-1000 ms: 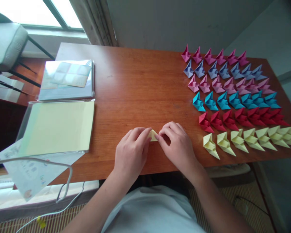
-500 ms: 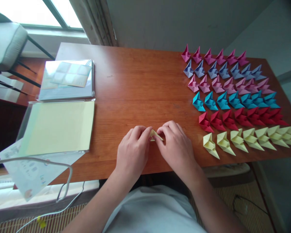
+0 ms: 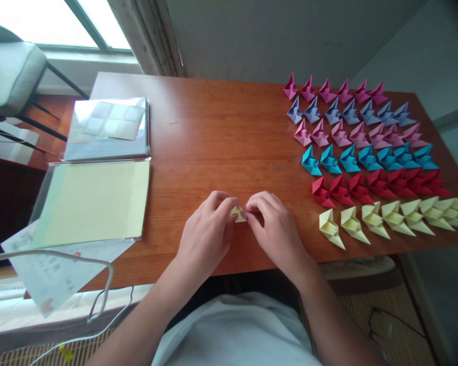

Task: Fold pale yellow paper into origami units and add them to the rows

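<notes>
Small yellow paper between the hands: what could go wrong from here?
The fingers of the left hand and right hand cover much of the small yellow paper, so a crooked crease might go unnoticed.

If the right hand swings outward, it could knock the leftmost yellow folded shape out of its row.

The printed sheet overhangs the near edge of the table; a brush might shift it.

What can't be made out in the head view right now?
Head view, all:
Folded yellow paper: shape part-hidden by left hand and right hand.
Yellow row: right end cut off by frame edge.
Printed sheet: lettering too small and blurred.
Chair: left side cut off by frame edge.
</notes>
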Action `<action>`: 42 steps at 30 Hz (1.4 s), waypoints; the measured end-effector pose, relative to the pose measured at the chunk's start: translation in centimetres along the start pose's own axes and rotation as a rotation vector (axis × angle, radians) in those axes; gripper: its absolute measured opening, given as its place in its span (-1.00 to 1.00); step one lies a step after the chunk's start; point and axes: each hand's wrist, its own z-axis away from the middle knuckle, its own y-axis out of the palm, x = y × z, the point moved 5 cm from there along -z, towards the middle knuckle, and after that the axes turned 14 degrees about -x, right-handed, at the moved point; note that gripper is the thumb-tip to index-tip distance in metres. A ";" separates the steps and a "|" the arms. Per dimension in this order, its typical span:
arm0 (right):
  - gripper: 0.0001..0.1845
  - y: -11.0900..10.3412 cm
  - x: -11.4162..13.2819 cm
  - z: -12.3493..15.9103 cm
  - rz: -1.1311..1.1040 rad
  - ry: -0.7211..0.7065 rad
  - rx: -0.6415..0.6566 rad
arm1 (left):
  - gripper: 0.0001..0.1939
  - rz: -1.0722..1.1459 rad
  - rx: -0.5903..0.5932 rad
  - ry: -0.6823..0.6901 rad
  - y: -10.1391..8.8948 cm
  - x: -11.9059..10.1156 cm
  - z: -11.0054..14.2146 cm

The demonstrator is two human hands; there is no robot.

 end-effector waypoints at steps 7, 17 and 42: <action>-0.88 -0.2 0.5 0.1 -0.133 -0.075 0.010 | -0.88 0.109 0.008 -0.032 -0.6 0.2 0.0; -0.85 -0.2 1.2 -0.1 -0.179 -0.104 0.005 | -0.72 0.180 -0.016 -0.056 -0.8 0.5 0.2; -0.91 -1.1 0.2 1.3 -0.444 0.223 -0.228 | -0.80 1.304 -0.130 -0.841 1.3 -0.7 1.1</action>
